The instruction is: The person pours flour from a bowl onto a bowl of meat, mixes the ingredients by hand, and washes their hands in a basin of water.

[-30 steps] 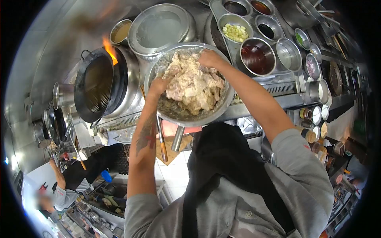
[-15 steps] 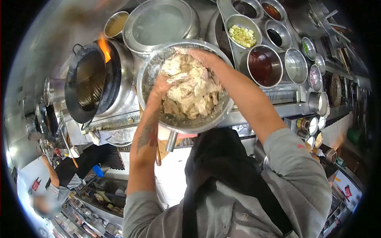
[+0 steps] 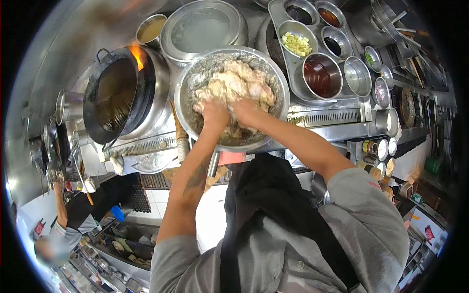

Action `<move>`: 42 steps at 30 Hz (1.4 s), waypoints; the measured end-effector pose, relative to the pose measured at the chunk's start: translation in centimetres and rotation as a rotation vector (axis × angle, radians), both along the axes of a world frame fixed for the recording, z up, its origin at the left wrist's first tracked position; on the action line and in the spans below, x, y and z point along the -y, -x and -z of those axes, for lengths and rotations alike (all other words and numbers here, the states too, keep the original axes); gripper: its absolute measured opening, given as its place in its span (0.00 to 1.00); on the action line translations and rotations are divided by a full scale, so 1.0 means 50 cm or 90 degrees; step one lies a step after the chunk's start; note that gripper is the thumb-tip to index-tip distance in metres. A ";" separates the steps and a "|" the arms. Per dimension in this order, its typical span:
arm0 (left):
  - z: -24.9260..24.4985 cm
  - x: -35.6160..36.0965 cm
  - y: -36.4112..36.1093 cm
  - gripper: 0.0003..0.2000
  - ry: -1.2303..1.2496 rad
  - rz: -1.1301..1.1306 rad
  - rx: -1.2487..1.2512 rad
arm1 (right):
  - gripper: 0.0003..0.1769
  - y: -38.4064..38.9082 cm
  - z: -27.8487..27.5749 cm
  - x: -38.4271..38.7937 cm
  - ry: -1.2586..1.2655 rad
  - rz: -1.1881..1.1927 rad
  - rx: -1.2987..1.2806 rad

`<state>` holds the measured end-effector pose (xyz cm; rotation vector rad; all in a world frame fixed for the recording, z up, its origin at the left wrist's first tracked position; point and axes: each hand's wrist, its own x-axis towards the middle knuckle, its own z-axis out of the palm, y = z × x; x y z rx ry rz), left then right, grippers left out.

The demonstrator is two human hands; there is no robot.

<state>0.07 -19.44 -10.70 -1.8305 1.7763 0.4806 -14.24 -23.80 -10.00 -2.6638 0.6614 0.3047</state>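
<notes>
A large steel bowl (image 3: 182, 97) with a handle pointing toward me holds a heap of pale, battered raw meat pieces (image 3: 237, 80). Both hands are inside it, side by side at the near part of the heap. My left hand (image 3: 216, 116) presses down into the meat, its fingers buried and smeared by motion. Beside it, my right hand (image 3: 248, 114) is also sunk in the pieces, with its fingertips hidden. A wet, floury coating covers the bowl's inner wall.
On the left, a dark wok (image 3: 110, 97) of oil sits by a flame (image 3: 138, 56). A lidded steel pot (image 3: 198, 31) stands behind the bowl. At right, a tray holds sauce containers (image 3: 322, 75) and diced vegetables (image 3: 296, 44). A co-worker (image 3: 73, 224) is at far left.
Both hands have moved from the far and left sides of the heap to its near side. The meat has been turned and pushed toward the bowl's far part.
</notes>
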 end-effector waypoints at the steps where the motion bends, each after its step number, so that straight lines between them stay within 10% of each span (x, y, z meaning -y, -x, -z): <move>1: 0.003 -0.004 -0.003 0.23 0.002 0.001 0.003 | 0.08 -0.016 -0.019 -0.001 0.008 0.030 -0.004; 11: -0.169 0.002 -0.088 0.19 0.338 -0.091 -0.066 | 0.11 -0.045 -0.162 0.134 -0.051 0.151 0.009; 13: -0.224 -0.007 -0.109 0.14 0.435 -0.193 -0.421 | 0.12 -0.033 -0.230 0.131 -0.030 0.130 0.030; 18: -0.292 -0.043 -0.103 0.16 0.298 -0.225 -0.573 | 0.19 -0.029 -0.317 0.096 -0.106 0.153 0.049; 24: -0.213 -0.113 -0.073 0.17 0.172 -0.582 -0.693 | 0.23 0.022 -0.274 0.136 -0.242 0.302 0.085; 26: -0.215 -0.153 0.010 0.21 0.130 -1.016 -0.884 | 0.23 0.057 -0.138 0.170 -0.136 0.284 -0.035; 28: -0.001 -0.172 -0.015 0.20 0.067 -1.052 -1.065 | 0.25 0.106 -0.045 0.168 -0.284 0.373 -0.004; 33: -0.036 -0.112 0.054 0.22 -0.106 -1.091 -0.977 | 0.31 0.119 0.128 0.181 -0.443 0.334 -0.003; 38: -0.049 -0.075 0.080 0.26 -0.082 -1.075 -0.889 | 0.39 0.121 0.258 0.160 -1.052 0.469 0.123; 42: -0.019 -0.094 0.050 0.23 -0.062 -1.050 -0.977 | 0.33 0.114 0.057 0.144 -0.744 0.421 0.066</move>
